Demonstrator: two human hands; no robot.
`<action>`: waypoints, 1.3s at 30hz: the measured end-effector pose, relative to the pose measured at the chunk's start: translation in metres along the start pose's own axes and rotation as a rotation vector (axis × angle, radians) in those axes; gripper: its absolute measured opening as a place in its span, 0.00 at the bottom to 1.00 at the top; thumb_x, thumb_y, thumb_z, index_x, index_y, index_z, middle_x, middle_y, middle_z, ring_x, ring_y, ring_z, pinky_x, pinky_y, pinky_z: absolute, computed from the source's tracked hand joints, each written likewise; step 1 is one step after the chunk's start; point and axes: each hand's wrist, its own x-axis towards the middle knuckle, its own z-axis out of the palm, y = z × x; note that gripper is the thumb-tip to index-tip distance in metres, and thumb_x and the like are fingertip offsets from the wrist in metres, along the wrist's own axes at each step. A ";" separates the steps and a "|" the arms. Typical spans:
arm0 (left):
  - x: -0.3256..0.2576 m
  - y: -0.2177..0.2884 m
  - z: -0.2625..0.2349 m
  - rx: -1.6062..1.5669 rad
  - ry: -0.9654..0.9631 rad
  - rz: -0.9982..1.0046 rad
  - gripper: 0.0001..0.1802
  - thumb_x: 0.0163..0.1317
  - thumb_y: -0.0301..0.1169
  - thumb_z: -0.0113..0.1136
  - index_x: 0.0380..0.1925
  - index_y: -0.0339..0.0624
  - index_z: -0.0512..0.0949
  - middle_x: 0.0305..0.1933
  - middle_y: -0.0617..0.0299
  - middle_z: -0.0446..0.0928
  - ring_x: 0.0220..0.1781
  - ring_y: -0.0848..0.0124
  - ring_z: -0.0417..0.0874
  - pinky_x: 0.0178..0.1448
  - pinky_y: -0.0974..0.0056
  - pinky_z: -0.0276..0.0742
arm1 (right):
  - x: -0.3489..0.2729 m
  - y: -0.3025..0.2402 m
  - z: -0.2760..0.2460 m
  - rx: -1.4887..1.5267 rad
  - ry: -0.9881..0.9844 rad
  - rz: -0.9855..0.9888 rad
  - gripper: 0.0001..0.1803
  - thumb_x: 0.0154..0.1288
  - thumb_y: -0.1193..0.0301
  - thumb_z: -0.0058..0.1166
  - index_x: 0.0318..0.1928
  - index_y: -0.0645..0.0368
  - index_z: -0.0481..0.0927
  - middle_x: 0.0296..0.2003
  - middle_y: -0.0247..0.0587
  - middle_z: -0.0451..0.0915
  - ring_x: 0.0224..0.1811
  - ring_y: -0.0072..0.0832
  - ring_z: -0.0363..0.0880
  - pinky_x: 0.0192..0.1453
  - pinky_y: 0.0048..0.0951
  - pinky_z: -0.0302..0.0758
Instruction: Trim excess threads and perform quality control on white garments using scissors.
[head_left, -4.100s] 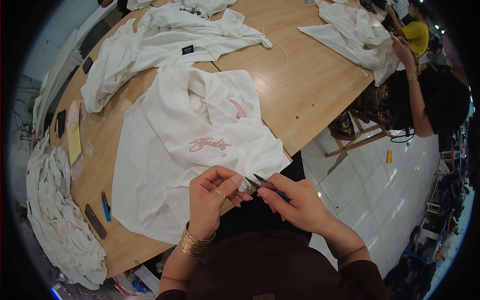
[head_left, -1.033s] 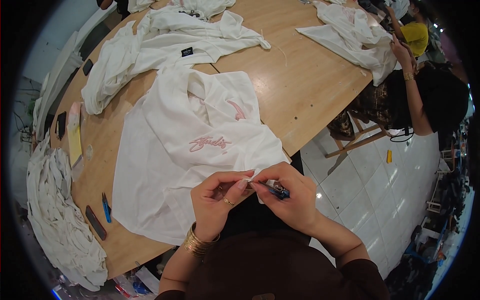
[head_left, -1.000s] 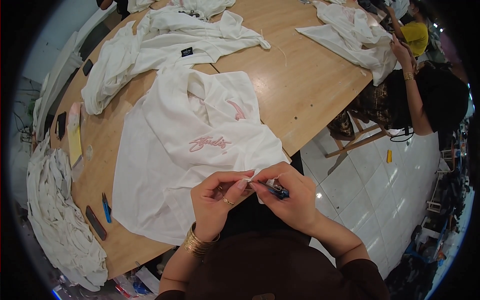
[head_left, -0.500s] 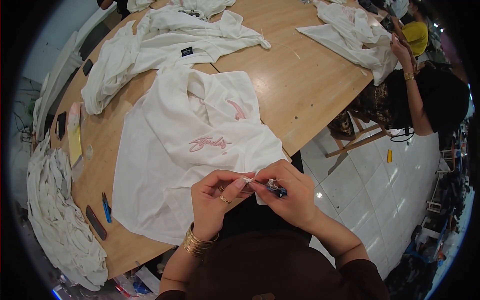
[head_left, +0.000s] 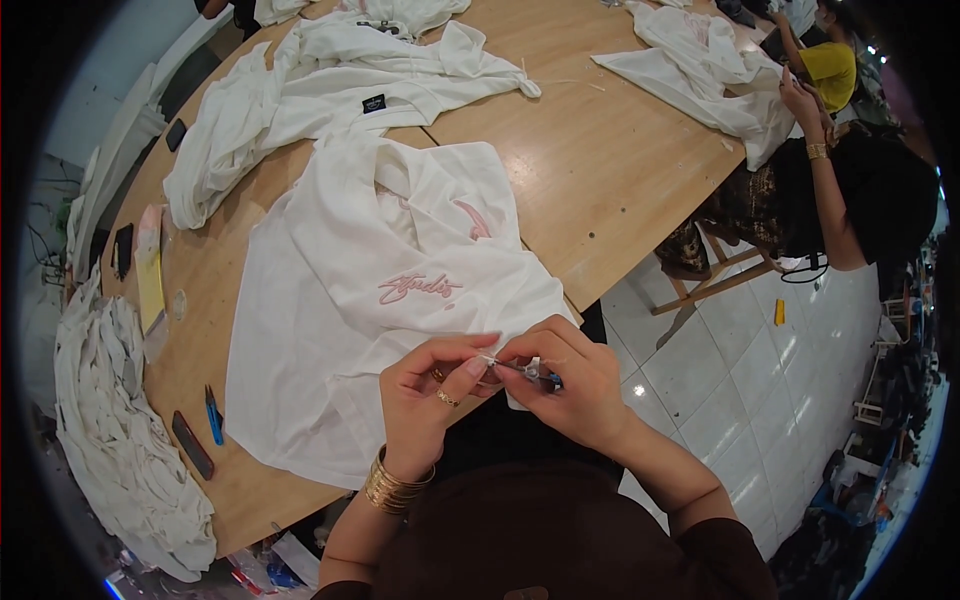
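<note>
A white garment (head_left: 310,300) with pink embroidery lies spread on the table's near edge, right in front of me. My left hand (head_left: 437,385), with rings and gold bangles, pinches a bit of the white fabric at the garment's lower right edge. Against its fingertips work the fingertips of my right hand (head_left: 565,378). A small blue-handled tool (head_left: 550,379) is gripped in that hand, mostly hidden by the fingers; it looks like thread snips. Loose white thread trails over the right fingers.
On the wooden table (head_left: 540,190) lie blue snips (head_left: 213,415), a dark red phone-like object (head_left: 192,444) and a yellow pad (head_left: 150,290). White garments pile at left (head_left: 130,430) and at the back (head_left: 300,70). A person handles a white garment (head_left: 700,75) at far right.
My right hand has shifted slightly left, and its tool shows less. The left fingers have moved a little, with the index finger straighter. The garment stays in place.
</note>
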 end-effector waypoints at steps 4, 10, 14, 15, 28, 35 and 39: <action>0.003 -0.004 -0.007 0.084 -0.019 0.088 0.06 0.60 0.22 0.58 0.37 0.31 0.77 0.39 0.57 0.80 0.37 0.72 0.82 0.43 0.69 0.80 | 0.002 0.000 -0.001 0.036 -0.041 0.006 0.13 0.46 0.80 0.64 0.34 0.58 0.78 0.29 0.35 0.76 0.26 0.24 0.79 0.27 0.22 0.75; 0.005 0.030 -0.014 0.550 -0.169 0.147 0.08 0.54 0.20 0.62 0.35 0.34 0.78 0.35 0.59 0.80 0.34 0.73 0.83 0.39 0.70 0.80 | 0.002 0.004 -0.007 0.001 -0.139 -0.068 0.16 0.43 0.81 0.64 0.35 0.57 0.76 0.29 0.34 0.75 0.27 0.26 0.79 0.27 0.23 0.75; 0.007 0.033 -0.015 0.773 -0.234 0.290 0.08 0.52 0.21 0.63 0.34 0.35 0.79 0.31 0.59 0.80 0.31 0.69 0.84 0.36 0.69 0.81 | 0.005 0.001 -0.009 -0.015 -0.195 -0.078 0.17 0.41 0.80 0.64 0.35 0.56 0.76 0.29 0.33 0.74 0.26 0.27 0.78 0.27 0.24 0.74; 0.006 0.034 -0.015 0.773 -0.233 0.292 0.08 0.52 0.21 0.63 0.34 0.35 0.79 0.31 0.59 0.80 0.31 0.69 0.84 0.36 0.69 0.81 | 0.005 0.001 -0.011 -0.043 -0.220 -0.090 0.18 0.41 0.80 0.65 0.36 0.56 0.76 0.30 0.32 0.74 0.26 0.27 0.77 0.27 0.25 0.73; 0.005 0.034 -0.012 0.951 -0.238 0.341 0.07 0.46 0.25 0.65 0.27 0.40 0.78 0.28 0.62 0.78 0.26 0.67 0.81 0.31 0.68 0.76 | 0.007 0.001 -0.013 -0.111 -0.289 -0.190 0.17 0.45 0.74 0.64 0.37 0.57 0.73 0.31 0.35 0.70 0.23 0.32 0.75 0.24 0.29 0.72; 0.005 0.042 -0.008 0.938 -0.286 0.251 0.07 0.44 0.23 0.64 0.24 0.40 0.75 0.27 0.63 0.75 0.27 0.69 0.81 0.33 0.68 0.76 | 0.007 0.002 -0.016 -0.123 -0.339 -0.194 0.18 0.40 0.77 0.65 0.34 0.56 0.75 0.31 0.32 0.73 0.25 0.28 0.76 0.25 0.26 0.71; 0.006 0.040 -0.012 0.857 -0.341 0.154 0.07 0.44 0.23 0.64 0.24 0.38 0.75 0.27 0.63 0.75 0.27 0.71 0.81 0.33 0.69 0.77 | 0.007 0.002 -0.018 -0.103 -0.369 -0.205 0.19 0.39 0.77 0.65 0.35 0.55 0.75 0.31 0.32 0.73 0.25 0.30 0.76 0.25 0.27 0.71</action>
